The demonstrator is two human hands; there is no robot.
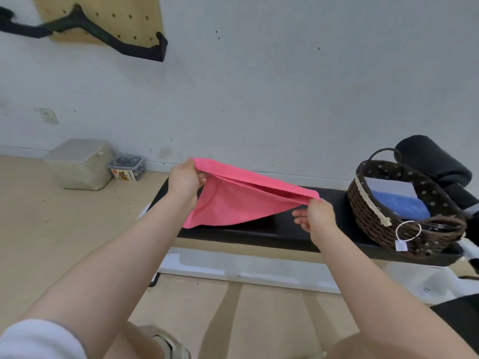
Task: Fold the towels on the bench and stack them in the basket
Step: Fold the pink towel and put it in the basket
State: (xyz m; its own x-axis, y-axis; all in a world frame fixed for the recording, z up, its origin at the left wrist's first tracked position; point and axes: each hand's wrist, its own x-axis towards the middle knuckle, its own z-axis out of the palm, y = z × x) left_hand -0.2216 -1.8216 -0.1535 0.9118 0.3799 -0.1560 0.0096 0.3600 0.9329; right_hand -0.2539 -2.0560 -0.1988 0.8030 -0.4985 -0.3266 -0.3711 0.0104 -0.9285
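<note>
A pink towel [233, 200] hangs in the air above the black bench [293, 229], doubled over and stretched between both hands. My left hand [184, 180] pinches its upper left corner. My right hand [317, 216] grips the right corner, lower and nearer to me. The towel's loose lower edge sags down to the bench top. At the bench's right end stands a dark wicker basket [368, 206]. Inside it lie a folded blue towel [400, 206] and a folded grey one [391, 187] behind it.
A black padded roller [430, 161] rises behind the basket. On the wooden floor at the left stand a grey storage box [80, 164] and a small clear plastic box [127, 168] against the wall. A pegboard [103, 16] with a black strap hangs on the wall.
</note>
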